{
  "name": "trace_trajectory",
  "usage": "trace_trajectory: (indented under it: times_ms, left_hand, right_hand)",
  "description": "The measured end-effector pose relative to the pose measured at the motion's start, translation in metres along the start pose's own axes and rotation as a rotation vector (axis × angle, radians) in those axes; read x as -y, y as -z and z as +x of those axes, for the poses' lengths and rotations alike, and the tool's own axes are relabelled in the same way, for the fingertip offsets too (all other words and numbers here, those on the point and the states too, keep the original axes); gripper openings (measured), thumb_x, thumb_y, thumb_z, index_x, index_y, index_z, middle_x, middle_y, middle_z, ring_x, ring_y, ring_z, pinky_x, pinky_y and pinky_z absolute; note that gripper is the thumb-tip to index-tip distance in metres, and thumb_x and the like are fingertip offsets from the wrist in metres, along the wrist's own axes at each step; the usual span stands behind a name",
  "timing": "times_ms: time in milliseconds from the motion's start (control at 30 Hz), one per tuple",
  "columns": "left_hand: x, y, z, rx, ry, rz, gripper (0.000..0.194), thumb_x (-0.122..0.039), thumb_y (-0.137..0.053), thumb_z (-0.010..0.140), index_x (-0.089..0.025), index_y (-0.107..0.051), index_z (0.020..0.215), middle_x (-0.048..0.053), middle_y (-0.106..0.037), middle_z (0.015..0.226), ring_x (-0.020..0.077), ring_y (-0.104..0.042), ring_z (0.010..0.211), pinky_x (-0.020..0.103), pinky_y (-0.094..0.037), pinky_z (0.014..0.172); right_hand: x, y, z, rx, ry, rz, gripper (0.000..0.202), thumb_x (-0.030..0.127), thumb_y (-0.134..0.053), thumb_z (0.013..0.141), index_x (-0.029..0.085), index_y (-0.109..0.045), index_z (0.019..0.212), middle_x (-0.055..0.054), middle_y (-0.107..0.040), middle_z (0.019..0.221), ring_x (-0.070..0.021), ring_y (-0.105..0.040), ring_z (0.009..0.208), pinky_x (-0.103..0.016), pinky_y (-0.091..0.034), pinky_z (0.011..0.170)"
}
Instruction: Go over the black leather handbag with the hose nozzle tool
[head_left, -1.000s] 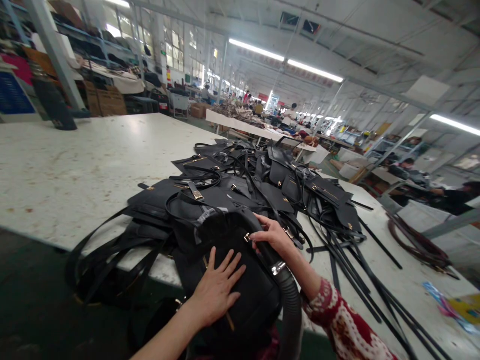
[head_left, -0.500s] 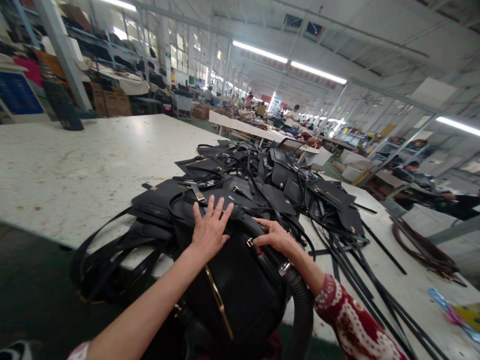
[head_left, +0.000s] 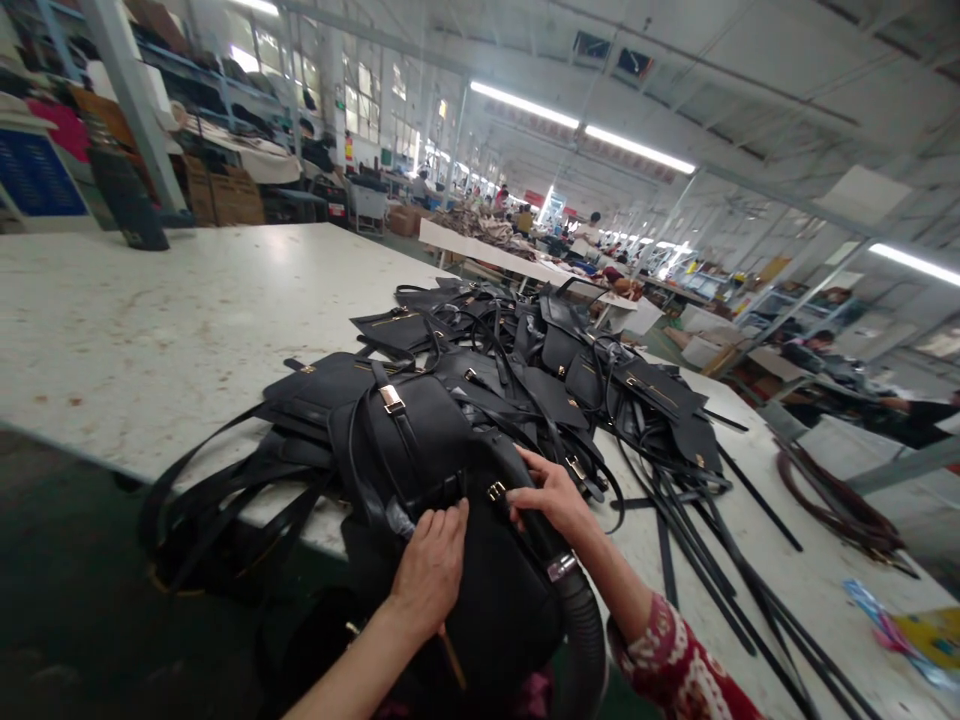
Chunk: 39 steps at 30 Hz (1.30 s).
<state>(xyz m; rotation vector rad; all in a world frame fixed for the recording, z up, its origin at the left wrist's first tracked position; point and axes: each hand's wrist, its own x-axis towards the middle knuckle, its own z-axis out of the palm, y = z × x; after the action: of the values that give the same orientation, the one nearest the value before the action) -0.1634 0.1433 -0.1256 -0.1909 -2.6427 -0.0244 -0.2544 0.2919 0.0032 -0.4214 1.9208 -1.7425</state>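
Observation:
A black leather bag (head_left: 495, 580) with gold buckles hangs at the near table edge, its upper flap (head_left: 427, 430) lifted away toward the pile. My left hand (head_left: 433, 560), fingers curled together, grips the bag at its upper edge, below a dark strap. To the right, my right hand (head_left: 551, 495) is wrapped round a black nozzle (head_left: 529, 500) whose ribbed hose (head_left: 583, 620) runs down past the bag. A gold buckle (head_left: 496, 491) shows beside my right fingertips. The inside of the bag is too dark to make out.
Many black bags and straps (head_left: 555, 350) are heaped on the white table (head_left: 187, 310). A dark bottle (head_left: 131, 200) stands at the far left. A brown coiled strap (head_left: 832, 505) and a colourful packet (head_left: 922, 640) lie at the right. Other people work in the background.
My left hand has come down and nearer, its spread fingers now curled on the bag. The flap with its buckle now shows raised. My right hand has barely moved on the nozzle.

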Motion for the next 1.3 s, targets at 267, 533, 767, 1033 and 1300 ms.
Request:
trace_trajectory:
  times_ms: [267,533,767,1033,1300]
  left_hand:
    - [0.007,0.007,0.001,0.044,0.001,-0.115,0.049,-0.008,-0.033,0.084,-0.004,-0.035,0.132,0.014,-0.052,0.11,0.0242,-0.045,0.103,0.04,-0.031,0.099]
    - [0.008,0.008,-0.002,0.065,-0.015,-0.146,0.05,-0.012,-0.033,0.084,-0.003,-0.033,0.133,0.013,-0.051,0.113,0.0247,-0.043,0.105,0.04,-0.029,0.101]
    - [0.008,0.007,-0.004,0.065,-0.017,-0.164,0.05,-0.013,-0.032,0.085,-0.002,-0.03,0.134,0.013,-0.05,0.114,0.0243,-0.042,0.106,0.039,-0.027,0.102]
    - [0.012,0.011,0.033,0.06,-0.109,-0.292,0.045,-0.006,-0.03,0.084,-0.004,-0.038,0.128,0.011,-0.053,0.101,0.0229,-0.046,0.096,0.04,-0.03,0.098]
    - [0.047,0.04,0.13,0.05,-0.111,-0.526,0.033,-0.011,-0.041,0.083,-0.019,-0.06,0.109,0.009,-0.057,0.098,0.021,-0.052,0.089,0.035,-0.041,0.082]
  right_hand:
    - [0.009,-0.01,-0.01,0.111,-0.112,-0.108,0.078,0.019,-0.068,0.058,0.019,-0.041,0.131,0.002,-0.059,0.061,-0.0137,-0.055,0.045,-0.023,-0.047,0.041]
    - [0.025,-0.027,0.002,-0.003,-0.011,-0.179,0.081,0.025,-0.069,0.06,0.019,-0.036,0.134,0.004,-0.058,0.059,-0.0111,-0.053,0.043,-0.022,-0.045,0.041]
    - [0.013,-0.004,-0.006,0.156,-0.201,-0.113,0.08,0.023,-0.068,0.059,0.018,-0.037,0.133,0.002,-0.06,0.059,-0.0137,-0.055,0.044,-0.022,-0.045,0.04]
    - [0.0,-0.025,0.002,-0.075,0.096,-0.19,0.074,0.022,-0.068,0.063,0.022,-0.04,0.131,0.002,-0.059,0.07,-0.0115,-0.054,0.048,-0.023,-0.047,0.043]
    - [-0.024,0.0,-0.063,-0.361,0.043,-0.183,0.081,0.025,-0.071,0.066,0.026,-0.031,0.136,0.001,-0.062,0.076,-0.0139,-0.055,0.056,-0.025,-0.048,0.052]
